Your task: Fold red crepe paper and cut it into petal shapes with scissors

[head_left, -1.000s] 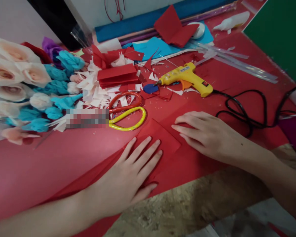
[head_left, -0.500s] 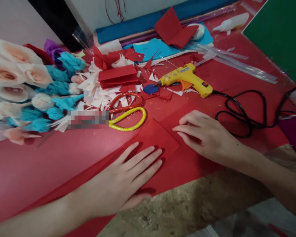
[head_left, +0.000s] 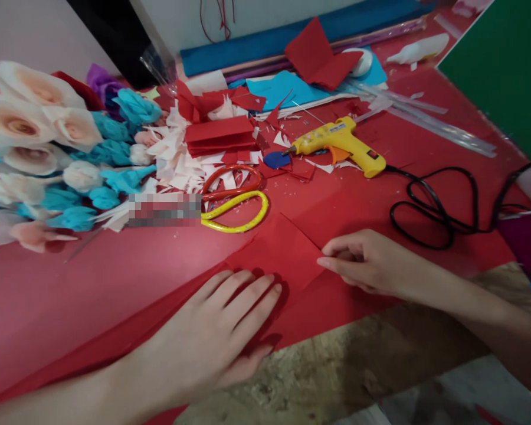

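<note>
A folded piece of red crepe paper (head_left: 287,251) lies on a larger red sheet (head_left: 336,313) at the table's near edge. My left hand (head_left: 230,330) rests on the red paper with its fingers spread and slightly bent, palm down. At the folded piece's right corner, my right hand (head_left: 358,260) pinches the paper between thumb and forefinger. Just beyond the paper is a pair of scissors (head_left: 236,221) with one red and one yellow handle loop; the blades are blurred out.
A yellow glue gun (head_left: 340,144) lies behind my right hand, its black cord (head_left: 433,206) looping right. Red and white paper scraps (head_left: 172,153) are heaped mid-table. Paper flowers (head_left: 30,124) fill the left. A white glue bottle (head_left: 420,50) and green board (head_left: 500,77) are at back right.
My right hand has moved down and closed on the right corner of the folded paper. My left hand's fingers have drawn back a little and bent. The view has shifted slightly.
</note>
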`<move>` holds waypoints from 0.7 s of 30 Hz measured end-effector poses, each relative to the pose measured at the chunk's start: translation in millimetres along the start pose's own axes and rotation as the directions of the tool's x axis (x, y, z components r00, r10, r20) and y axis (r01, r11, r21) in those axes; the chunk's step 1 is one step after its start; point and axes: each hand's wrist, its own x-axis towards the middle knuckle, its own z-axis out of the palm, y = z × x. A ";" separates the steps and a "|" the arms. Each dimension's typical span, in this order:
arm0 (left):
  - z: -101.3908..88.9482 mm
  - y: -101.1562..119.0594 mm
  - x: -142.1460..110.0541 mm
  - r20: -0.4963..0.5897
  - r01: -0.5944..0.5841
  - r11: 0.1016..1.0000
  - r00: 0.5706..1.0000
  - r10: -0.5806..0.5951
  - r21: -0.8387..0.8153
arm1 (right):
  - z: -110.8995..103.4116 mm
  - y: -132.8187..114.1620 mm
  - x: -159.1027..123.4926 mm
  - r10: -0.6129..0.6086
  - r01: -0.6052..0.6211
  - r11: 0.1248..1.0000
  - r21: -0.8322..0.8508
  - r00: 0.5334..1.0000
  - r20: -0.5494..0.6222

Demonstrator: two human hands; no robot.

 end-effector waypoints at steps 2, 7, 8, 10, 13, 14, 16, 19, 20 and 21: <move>-1.2 1.3 0.7 -0.003 0.003 1.000 1.000 -0.003 0.011 | 1.9 -2.1 -1.6 0.051 -0.054 0.997 0.063 0.997 0.053; 3.5 8.0 6.8 0.028 -0.047 0.997 0.999 0.045 0.064 | 2.2 -4.3 -9.5 0.104 -0.133 0.986 0.103 0.964 0.243; 5.3 9.7 8.0 0.031 -0.063 0.995 0.998 0.061 0.073 | 1.9 -4.3 -10.6 0.116 -0.155 0.981 0.116 0.950 0.289; 8.5 13.1 9.8 0.029 -0.078 0.994 0.997 0.076 0.081 | 1.3 -4.3 -11.9 0.133 -0.208 0.964 0.168 0.918 0.373; 11.1 16.5 11.6 0.030 -0.077 0.993 0.997 0.074 0.090 | 0.2 -4.3 -11.8 0.114 -0.269 0.917 0.294 0.884 0.453; 11.3 17.0 12.1 0.026 -0.071 0.993 0.997 0.069 0.094 | -0.3 -4.3 -11.5 0.098 -0.278 0.901 0.333 0.879 0.467; 11.6 17.0 12.9 0.023 -0.069 0.993 0.998 0.067 0.101 | -1.5 -4.1 -11.2 0.064 -0.279 0.881 0.382 0.871 0.488; 11.7 15.7 13.0 0.046 -0.116 0.988 0.993 0.112 0.098 | -3.5 -2.8 -11.6 0.047 -0.241 0.913 0.329 0.864 0.502; 11.5 15.1 12.7 0.068 -0.133 0.987 0.989 0.128 0.086 | -4.0 -2.0 -11.9 0.050 -0.217 0.935 0.280 0.864 0.501; 11.1 14.5 12.3 0.094 -0.149 0.987 0.985 0.143 0.067 | -4.5 -1.0 -12.4 0.054 -0.189 0.956 0.224 0.865 0.498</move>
